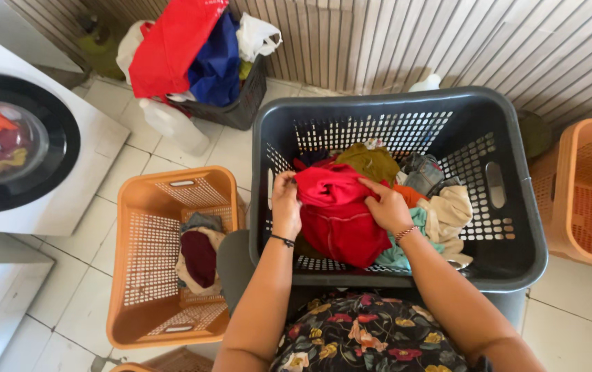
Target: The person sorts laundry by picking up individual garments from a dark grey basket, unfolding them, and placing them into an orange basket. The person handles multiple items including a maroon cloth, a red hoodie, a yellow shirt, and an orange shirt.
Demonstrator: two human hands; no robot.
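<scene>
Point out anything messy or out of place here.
The dark basket by the slatted wall overflows: red cloth and blue cloth hang over its rim. A white plastic bottle lies tipped on the floor beside it.

A home laundry area. A front-loading washing machine (13, 148) stands well to the left of the hands, clothes behind its round door. Plastic laundry baskets (165, 262) sit around the hands on a white tiled floor (68, 303), and a slatted wall (447, 41) rises beyond them.
</scene>
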